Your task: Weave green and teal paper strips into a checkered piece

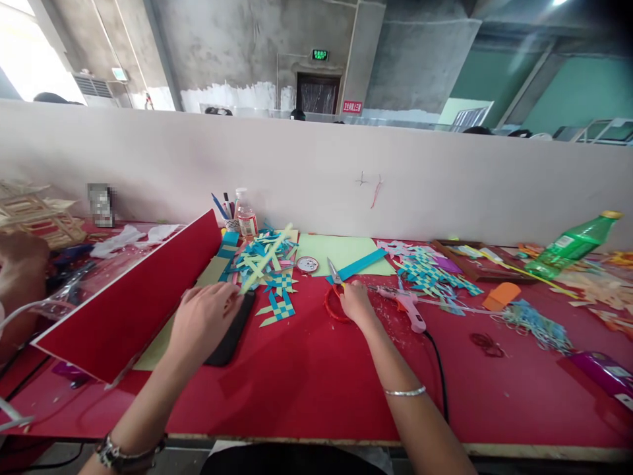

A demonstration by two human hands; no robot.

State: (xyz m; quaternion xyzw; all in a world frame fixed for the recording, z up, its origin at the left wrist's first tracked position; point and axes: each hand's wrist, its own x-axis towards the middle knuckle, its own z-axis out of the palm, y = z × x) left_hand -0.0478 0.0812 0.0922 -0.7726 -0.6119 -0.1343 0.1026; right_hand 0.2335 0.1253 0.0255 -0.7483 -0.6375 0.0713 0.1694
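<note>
My left hand (205, 323) hovers over a dark phone-like slab (230, 340). Its thumb and fingers pinch a pale yellow-green paper strip (270, 256) that slants up and away over a heap of cut strips. To the right, my right hand (357, 302) is closed on the handle of a pair of scissors (334, 270), blades pointing away from me. A red loop (336, 309) shows beside that hand; whether it belongs to the scissors I cannot tell. Woven blue-and-yellow paper pieces (281, 309) lie between my hands. A blue strip (363, 264) rests just beyond the scissors.
A pink glue gun (411, 311) with a black cord lies right of my right hand. A red board (143, 297) stands along the left, another person's hand (22, 264) beyond it. Bottles, a pen cup (231, 223) and a light green sheet (341, 247) are at the back.
</note>
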